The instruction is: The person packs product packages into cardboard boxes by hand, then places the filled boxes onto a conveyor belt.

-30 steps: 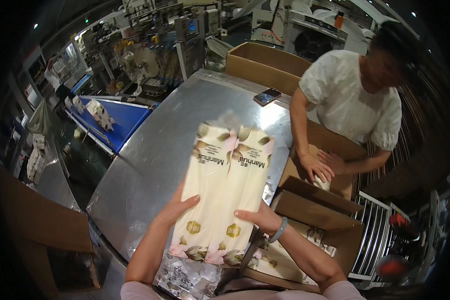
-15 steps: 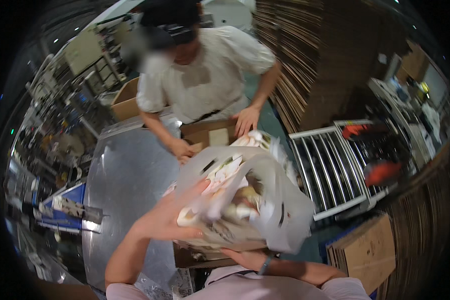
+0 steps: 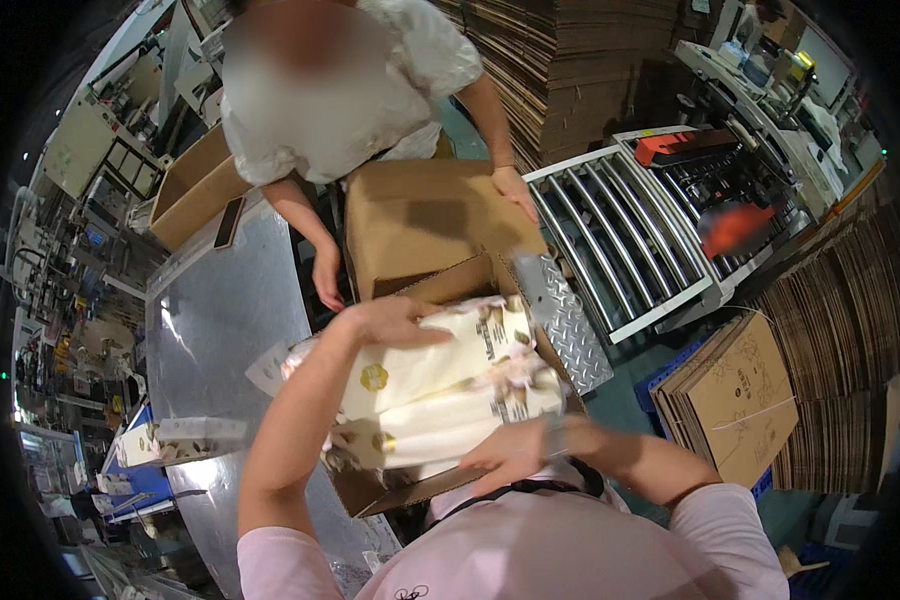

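Observation:
Several cream soft packs [image 3: 440, 365] with pink flower prints lie side by side in a cardboard box [image 3: 410, 497] in front of me. Across the far pack rests my left hand [image 3: 395, 322], its fingers stretched out over the top. My right hand [image 3: 515, 455] touches the near pack beside the box's near wall, fingers extended and slightly spread. Neither hand wraps round a pack. Clear plastic [image 3: 267, 370] sticks out past the box's left side.
A co-worker [image 3: 310, 100] stands opposite, one hand on a closed brown carton [image 3: 430, 220]. The metal table [image 3: 220, 310] lies left, with a phone [image 3: 229, 222] on it. At right are a roller conveyor [image 3: 620, 240] and stacked flat cardboard [image 3: 730, 400].
The bulging plastic bag of packs that was between my hands is gone from above the box. Packs now lie flat inside it, hands upon them. The co-worker's carton now shows a closed top.

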